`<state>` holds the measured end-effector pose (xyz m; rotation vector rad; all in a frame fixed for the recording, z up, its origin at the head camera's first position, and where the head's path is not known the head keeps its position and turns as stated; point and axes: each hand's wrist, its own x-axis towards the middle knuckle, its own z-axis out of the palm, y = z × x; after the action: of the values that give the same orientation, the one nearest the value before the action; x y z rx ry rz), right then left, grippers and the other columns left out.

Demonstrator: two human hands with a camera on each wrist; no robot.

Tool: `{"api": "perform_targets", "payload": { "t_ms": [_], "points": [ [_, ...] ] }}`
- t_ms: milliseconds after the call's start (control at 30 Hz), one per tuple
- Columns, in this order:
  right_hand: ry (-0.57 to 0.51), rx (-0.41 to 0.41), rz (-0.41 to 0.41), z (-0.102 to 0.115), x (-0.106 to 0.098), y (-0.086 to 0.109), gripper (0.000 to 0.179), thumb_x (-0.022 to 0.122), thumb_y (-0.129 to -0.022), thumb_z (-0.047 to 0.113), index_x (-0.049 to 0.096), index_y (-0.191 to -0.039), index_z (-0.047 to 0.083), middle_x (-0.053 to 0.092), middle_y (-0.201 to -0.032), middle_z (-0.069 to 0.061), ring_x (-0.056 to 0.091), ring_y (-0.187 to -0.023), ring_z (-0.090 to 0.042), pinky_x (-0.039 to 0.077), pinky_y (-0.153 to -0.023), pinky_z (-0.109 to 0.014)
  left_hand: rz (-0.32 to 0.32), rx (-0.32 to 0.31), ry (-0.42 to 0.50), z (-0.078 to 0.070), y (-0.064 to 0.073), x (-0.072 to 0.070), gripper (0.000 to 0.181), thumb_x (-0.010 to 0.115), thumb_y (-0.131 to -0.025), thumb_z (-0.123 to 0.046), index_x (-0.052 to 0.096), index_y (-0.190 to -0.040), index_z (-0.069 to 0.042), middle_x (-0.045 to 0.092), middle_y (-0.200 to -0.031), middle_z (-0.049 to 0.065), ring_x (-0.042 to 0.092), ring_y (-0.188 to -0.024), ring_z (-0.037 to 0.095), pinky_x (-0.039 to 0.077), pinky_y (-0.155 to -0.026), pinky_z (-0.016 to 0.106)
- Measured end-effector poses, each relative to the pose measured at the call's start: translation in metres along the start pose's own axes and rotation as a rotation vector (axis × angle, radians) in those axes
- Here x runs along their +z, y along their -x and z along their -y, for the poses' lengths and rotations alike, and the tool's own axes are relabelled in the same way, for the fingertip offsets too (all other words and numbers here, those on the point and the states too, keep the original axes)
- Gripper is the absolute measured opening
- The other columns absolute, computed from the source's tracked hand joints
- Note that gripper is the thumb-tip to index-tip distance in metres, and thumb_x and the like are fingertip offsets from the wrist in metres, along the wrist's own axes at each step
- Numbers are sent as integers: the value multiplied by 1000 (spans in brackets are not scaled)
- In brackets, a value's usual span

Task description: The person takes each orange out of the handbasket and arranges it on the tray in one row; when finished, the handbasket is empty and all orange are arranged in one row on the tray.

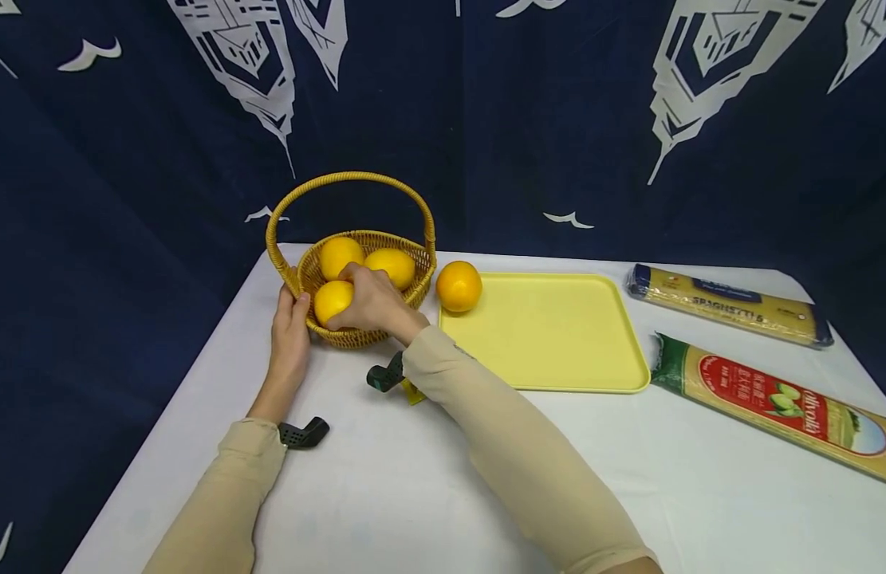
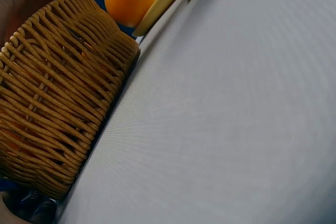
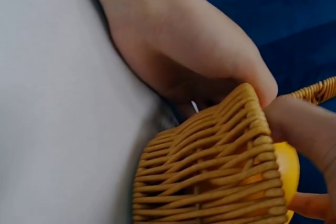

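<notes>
A wicker basket [image 1: 349,339] with a tall arched handle stands at the table's back left. Inside lie an orange [image 1: 340,257], a more oval yellow-orange fruit [image 1: 392,265] and a front orange [image 1: 331,303]. My right hand [image 1: 374,303] reaches over the rim and grips the front orange between thumb and fingers. On the basket's left side, my left hand [image 1: 290,343] holds the wall, its thumb at the rim, as the right wrist view also shows. Another orange [image 1: 458,286] rests at the left end of a yellow tray [image 1: 543,335], outside the basket.
Two spaghetti packs lie at the right: a blue-ended pack [image 1: 730,304] behind and a green-and-red pack [image 1: 780,399] in front. Under my right forearm a small yellow object [image 1: 412,392] partly shows. A dark blue patterned cloth [image 1: 529,143] hangs behind the white table [image 1: 385,494].
</notes>
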<state>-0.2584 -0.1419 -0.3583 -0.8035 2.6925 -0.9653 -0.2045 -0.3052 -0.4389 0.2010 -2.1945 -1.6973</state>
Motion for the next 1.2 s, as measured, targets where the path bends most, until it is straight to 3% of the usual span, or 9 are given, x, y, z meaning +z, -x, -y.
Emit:
{"api": "perform_targets", "payload": {
  "t_ms": [100, 333, 633, 1033, 1200],
  "points": [
    [-32, -38, -63, -4, -1, 5, 75, 90, -77, 37, 57, -139, 10, 69, -122, -6, 65, -104, -21, 55, -91, -31, 5, 10, 2, -1, 1, 2, 57, 37, -115, -36, 22, -169, -25, 28, -174, -3, 28, -158, 14, 19, -132, 36],
    [-127, -86, -215, -8, -15, 26, 77, 91, -74, 34, 56, -141, 14, 69, -128, -7, 65, -110, -22, 57, -94, -34, -1, 9, -41, -1, 1, 2, 57, 36, -115, -38, 23, -169, -27, 29, -173, -5, 27, -158, 13, 19, -132, 36],
    [-229, -99, -308, -25, -44, 61, 77, 89, -73, 29, 57, -141, 15, 69, -132, -7, 67, -110, -22, 53, -95, -38, 8, -11, -32, 1, -1, 1, 56, 32, -115, -36, 19, -170, -29, 26, -174, -5, 22, -160, 12, 15, -133, 33],
    [-265, -43, -433, -70, -90, 88, 76, 91, -76, 33, 57, -141, 13, 67, -137, -11, 67, -117, -31, 57, -98, -44, 5, -27, -32, 3, -4, 0, 57, 31, -116, -32, 17, -171, -24, 22, -176, -4, 18, -161, 12, 12, -133, 33],
    [-216, 39, -490, -91, -108, 95, 76, 90, -77, 33, 57, -142, 11, 67, -136, -14, 66, -117, -33, 56, -97, -48, 3, -20, -44, 2, -2, 0, 56, 32, -116, -35, 19, -170, -29, 24, -175, -7, 19, -161, 10, 13, -133, 32]
  ]
}}
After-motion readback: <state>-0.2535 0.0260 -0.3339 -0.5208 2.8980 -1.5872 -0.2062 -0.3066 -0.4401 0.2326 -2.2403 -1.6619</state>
